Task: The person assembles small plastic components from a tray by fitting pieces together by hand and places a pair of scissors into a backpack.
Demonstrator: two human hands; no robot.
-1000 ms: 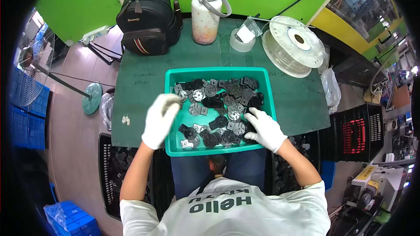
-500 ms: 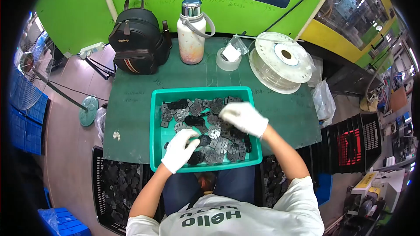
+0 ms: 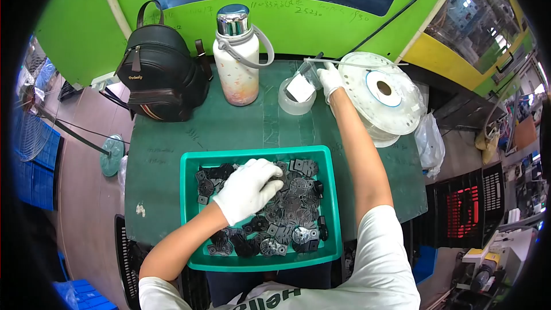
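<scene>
My left hand (image 3: 249, 189), in a white glove, is over the green tray (image 3: 261, 266). Its thumb and fingers are curled together at a dark round plastic part (image 3: 280, 174); the grip is partly hidden by the glove. Many black and grey plastic parts (image 3: 295, 201) lie in a loose pile around it. At the back of the table my gloved right hand (image 3: 331, 80) is stretched out, fingers bent at a thin pale rod (image 3: 367, 62) that crosses above the clear spool (image 3: 359, 83). Right beside that hand stands a roll of clear tape (image 3: 297, 105) with a small plastic bag (image 3: 303, 85) on it.
A white bottle (image 3: 237, 63) and a black backpack (image 3: 163, 72) stand at the back left of the green table (image 3: 160, 178). Black crates (image 3: 468, 201) are on the right. Another crate (image 3: 123, 258) sits low at the left, and a plastic bag (image 3: 429, 146) hangs at the right edge.
My right hand has left the tray and reached forward to the rod by the spool. My left hand has moved up and right over the parts. The camera view has shifted.
</scene>
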